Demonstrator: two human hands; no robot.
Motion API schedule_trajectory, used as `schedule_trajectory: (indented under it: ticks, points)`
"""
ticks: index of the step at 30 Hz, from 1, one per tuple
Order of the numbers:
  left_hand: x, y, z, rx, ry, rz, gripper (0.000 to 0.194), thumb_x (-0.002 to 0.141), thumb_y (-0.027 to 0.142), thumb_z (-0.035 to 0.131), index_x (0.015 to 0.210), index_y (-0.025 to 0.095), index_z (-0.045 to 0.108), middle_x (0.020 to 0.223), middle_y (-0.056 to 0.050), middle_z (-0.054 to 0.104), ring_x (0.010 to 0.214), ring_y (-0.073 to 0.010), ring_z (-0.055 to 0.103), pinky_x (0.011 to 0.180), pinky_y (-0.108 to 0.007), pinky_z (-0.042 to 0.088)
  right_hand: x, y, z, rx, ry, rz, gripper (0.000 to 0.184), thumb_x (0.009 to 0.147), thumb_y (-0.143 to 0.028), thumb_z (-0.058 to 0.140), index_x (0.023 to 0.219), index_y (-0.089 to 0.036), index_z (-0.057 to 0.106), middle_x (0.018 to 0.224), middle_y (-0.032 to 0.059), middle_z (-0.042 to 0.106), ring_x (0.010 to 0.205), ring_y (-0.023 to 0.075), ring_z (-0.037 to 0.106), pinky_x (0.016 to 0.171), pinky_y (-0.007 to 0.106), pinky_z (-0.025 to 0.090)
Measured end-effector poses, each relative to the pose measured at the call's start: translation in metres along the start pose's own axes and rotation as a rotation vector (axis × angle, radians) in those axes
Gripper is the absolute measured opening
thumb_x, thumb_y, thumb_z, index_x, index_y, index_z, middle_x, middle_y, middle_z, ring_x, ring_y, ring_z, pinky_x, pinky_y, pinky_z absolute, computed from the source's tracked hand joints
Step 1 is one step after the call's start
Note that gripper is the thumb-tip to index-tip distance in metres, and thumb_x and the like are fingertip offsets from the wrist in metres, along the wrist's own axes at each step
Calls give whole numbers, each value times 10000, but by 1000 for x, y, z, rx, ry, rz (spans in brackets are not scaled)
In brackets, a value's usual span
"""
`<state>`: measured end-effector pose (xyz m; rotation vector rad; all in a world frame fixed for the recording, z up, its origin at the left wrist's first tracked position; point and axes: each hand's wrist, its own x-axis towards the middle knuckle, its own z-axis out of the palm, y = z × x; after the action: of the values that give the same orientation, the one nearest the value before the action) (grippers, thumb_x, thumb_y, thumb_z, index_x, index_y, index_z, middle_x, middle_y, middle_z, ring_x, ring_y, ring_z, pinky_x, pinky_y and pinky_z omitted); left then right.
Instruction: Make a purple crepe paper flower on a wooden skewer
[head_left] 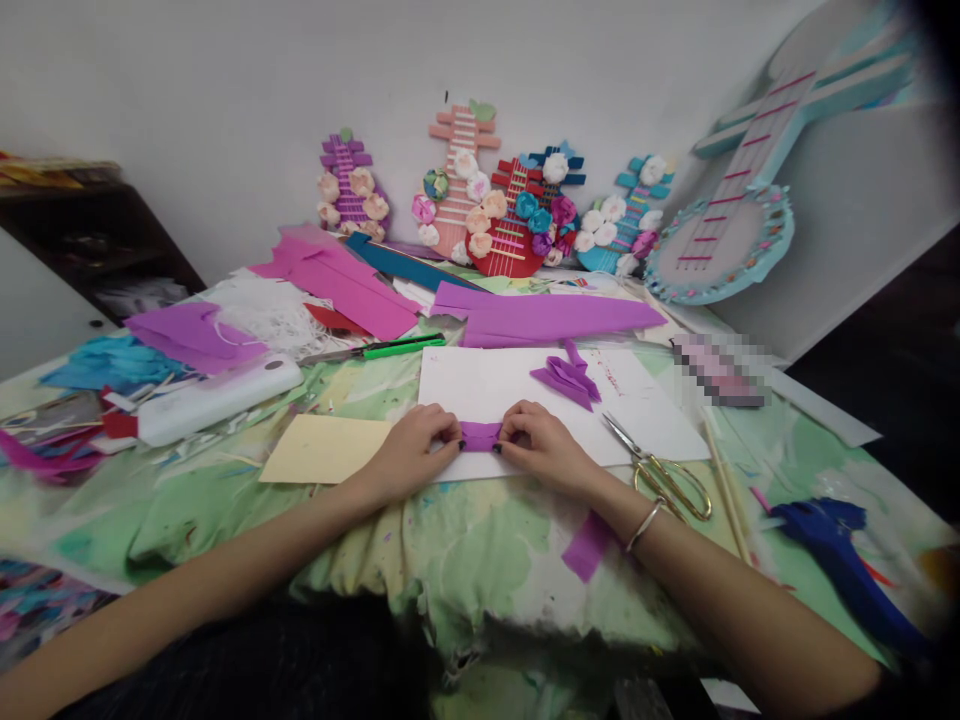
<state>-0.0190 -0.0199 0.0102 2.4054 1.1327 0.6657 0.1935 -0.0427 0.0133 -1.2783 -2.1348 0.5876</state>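
Observation:
A short strip of purple crepe paper (481, 437) is stretched between my hands, low over the front part of a white sheet (465, 385). My left hand (424, 445) pinches its left end and my right hand (540, 445) pinches the right end, thumbs facing each other. Beyond my right hand lies a folded piece of purple paper (566, 380). Gold-handled scissors (667, 480) rest at the sheet's right edge, blades pointing away to the left. Under my right forearm a purple scrap (587, 547) shows in part.
Pale yellow card (319, 450) lies left of the sheet. Behind are green-handled scissors (397, 346) and a long purple paper piece (555, 315). A blue glue gun (840, 560) and wooden sticks (727, 490) lie right. Flower-decorated paper instruments (510, 225) lean on the wall.

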Motion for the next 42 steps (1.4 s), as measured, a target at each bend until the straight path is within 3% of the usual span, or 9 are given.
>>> schedule_trajectory:
  ticks: [9, 17, 27, 33, 42]
  points:
    - [1, 5, 3, 83, 14, -6, 85, 748, 175, 476, 678, 163, 523, 710, -31, 532, 726, -182, 481, 671, -315, 397, 3, -4, 6, 27, 45, 110, 119, 684, -67, 588, 607, -153, 563, 772, 26, 535, 771, 154, 487, 712, 288, 379]
    - [3, 4, 7, 110, 22, -8, 85, 734, 153, 485, 649, 161, 496, 691, -31, 516, 713, -180, 467, 670, -318, 384, 2, -5, 5, -3, 64, 99, 121, 659, -56, 593, 660, -162, 534, 742, 5, 517, 744, 150, 464, 683, 274, 353]
    - [2, 9, 6, 127, 3, -16, 71, 723, 149, 467, 656, 171, 467, 711, -31, 501, 740, -188, 460, 693, -323, 373, -1, -3, 6, 61, 77, 67, 172, 681, -51, 597, 743, -184, 687, 820, 28, 555, 813, 165, 504, 771, 308, 386]
    - [-2, 12, 7, 126, 31, 8, 52, 711, 130, 465, 727, 174, 443, 744, -26, 487, 734, -186, 441, 678, -321, 365, -6, -3, 7, 24, 109, -66, 184, 657, -34, 588, 742, -161, 692, 849, 42, 531, 821, 161, 501, 768, 298, 412]
    - [-9, 12, 8, 257, 17, 111, 185, 818, 138, 426, 896, 170, 590, 841, -59, 520, 818, -204, 474, 723, -345, 385, -9, -6, 6, -109, 121, -211, 171, 683, -42, 576, 756, -156, 679, 864, 58, 547, 839, 180, 459, 768, 327, 404]
